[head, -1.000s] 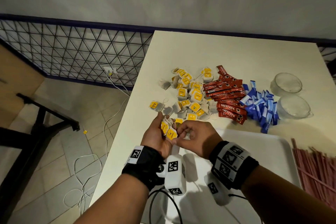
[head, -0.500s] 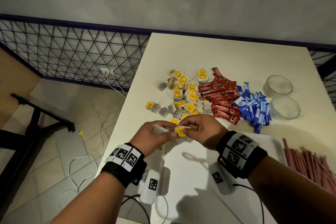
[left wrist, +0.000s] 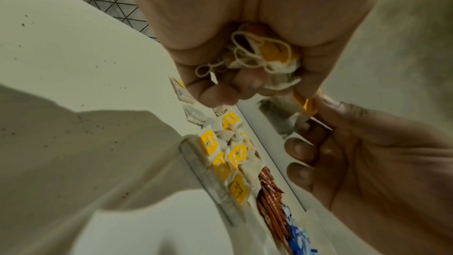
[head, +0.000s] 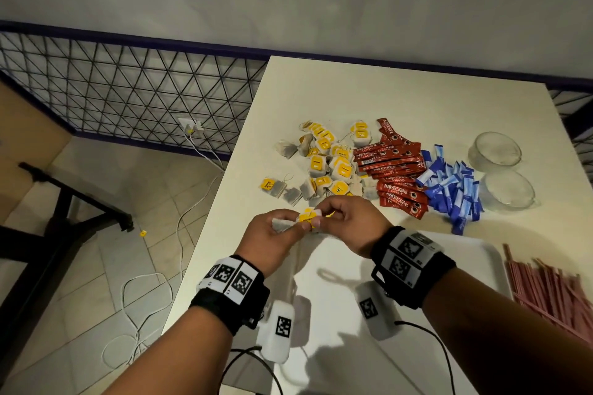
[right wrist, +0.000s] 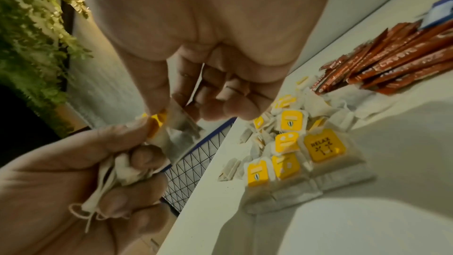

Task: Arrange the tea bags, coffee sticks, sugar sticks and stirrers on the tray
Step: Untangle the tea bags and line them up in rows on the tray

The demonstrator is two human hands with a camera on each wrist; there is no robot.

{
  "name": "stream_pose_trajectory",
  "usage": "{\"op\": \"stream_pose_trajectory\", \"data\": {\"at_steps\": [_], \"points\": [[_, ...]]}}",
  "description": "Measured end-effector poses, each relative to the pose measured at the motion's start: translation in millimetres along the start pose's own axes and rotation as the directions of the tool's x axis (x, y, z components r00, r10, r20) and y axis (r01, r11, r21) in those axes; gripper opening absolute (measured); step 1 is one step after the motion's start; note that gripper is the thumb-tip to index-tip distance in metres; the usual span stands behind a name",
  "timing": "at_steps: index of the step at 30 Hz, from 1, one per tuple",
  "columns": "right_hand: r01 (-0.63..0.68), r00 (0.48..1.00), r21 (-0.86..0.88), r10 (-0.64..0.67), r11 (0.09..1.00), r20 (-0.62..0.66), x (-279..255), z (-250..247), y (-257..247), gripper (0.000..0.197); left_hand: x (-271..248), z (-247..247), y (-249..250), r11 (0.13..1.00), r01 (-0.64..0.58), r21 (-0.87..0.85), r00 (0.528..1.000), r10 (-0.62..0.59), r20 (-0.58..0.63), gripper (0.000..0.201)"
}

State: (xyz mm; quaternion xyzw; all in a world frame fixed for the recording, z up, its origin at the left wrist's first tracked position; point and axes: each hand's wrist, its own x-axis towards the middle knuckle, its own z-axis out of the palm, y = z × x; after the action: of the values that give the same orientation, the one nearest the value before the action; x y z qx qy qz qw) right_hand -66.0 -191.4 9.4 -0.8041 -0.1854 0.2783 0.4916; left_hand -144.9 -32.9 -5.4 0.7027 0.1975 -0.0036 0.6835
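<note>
both hands, left hand (head: 272, 234) now turned knuckles-up, pinch tangled tea bags (head: 293, 223) over the tray (head: 465, 253), none yet placed.

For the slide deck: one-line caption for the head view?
Both hands, left hand and right hand, hold yellow-tagged paper tea bags above the white plastic tray.

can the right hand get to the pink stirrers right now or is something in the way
Probably not yet: the right hand is busy pinching a tea bag with the left hand. The path to the stirrers looks free.
</note>
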Motion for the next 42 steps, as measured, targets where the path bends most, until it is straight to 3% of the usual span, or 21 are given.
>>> {"op": "stream_pose_trajectory", "data": {"at_steps": [3, 7, 11, 21, 23, 25, 27, 29, 31, 34, 39, 42], "points": [[0.025, 1.000, 0.261, -0.025, 0.965, -0.003, -1, 7, 1, 0.019, 0, 1, 3, 0.993, 0.019, -0.115, 1.000, -0.018, 0.011, 0.011], [0.002, 1.000, 0.296, 0.002, 0.955, -0.013, -3, 11, 1, 0.009, 2, 1, 0, 0.967, 0.008, -0.254, 1.000, -0.015, -0.026, 0.053], [0.000, 0.997, 0.274, 0.023, 0.962, -0.080, 0, 10, 8, 0.015, 3, 1, -2, 0.967, 0.015, -0.255, 0.999, -0.024, -0.030, 0.044], [0.050, 0.990, 0.207, -0.021, 0.977, -0.141, 2, 9, 13, 0.015, 14, 3, -1, 0.975, 0.018, -0.223, 0.999, -0.028, -0.043, 0.043], [0.003, 0.988, 0.205, 0.028, 0.979, -0.150, 4, 10, 16, 0.003, 16, 3, -1, 0.982, 0.026, -0.185, 0.998, -0.036, -0.051, 0.029], [-0.105, 0.973, 0.231, 0.148, 0.967, -0.177, 7, 14, 26, 0.014, 20, 0, -8, 0.993, 0.056, -0.101, 0.994, -0.064, -0.086, 0.004], [-0.267, 0.926, 0.283, 0.326, 0.921, -0.188, 8, 19, 40, 0.025, 24, -7, -24, 0.988, 0.131, 0.085, 0.982, -0.118, -0.145, 0.013], [-0.353, 0.890, 0.331, 0.423, 0.875, -0.169, 9, 28, 54, 0.024, 24, -14, -40, 0.920, 0.242, 0.307, 0.967, -0.201, -0.158, 0.011], [-0.375, 0.882, 0.335, 0.443, 0.864, -0.157, 9, 37, 61, 0.017, 21, -15, -50, 0.842, 0.286, 0.458, 0.958, -0.260, -0.120, 0.024], [-0.388, 0.874, 0.272, 0.445, 0.881, -0.196, 13, 49, 64, 0.015, 21, -15, -55, 0.798, 0.288, 0.530, 0.954, -0.286, -0.088, 0.039], [-0.394, 0.852, 0.285, 0.464, 0.874, -0.244, 26, 63, 63, 0.016, 21, -16, -57, 0.796, 0.269, 0.542, 0.960, -0.269, -0.081, 0.034], [-0.397, 0.838, 0.289, 0.473, 0.871, -0.272, 28, 67, 62, 0.020, 20, -16, -56, 0.780, 0.234, 0.580, 0.969, -0.232, -0.080, 0.019]]}}
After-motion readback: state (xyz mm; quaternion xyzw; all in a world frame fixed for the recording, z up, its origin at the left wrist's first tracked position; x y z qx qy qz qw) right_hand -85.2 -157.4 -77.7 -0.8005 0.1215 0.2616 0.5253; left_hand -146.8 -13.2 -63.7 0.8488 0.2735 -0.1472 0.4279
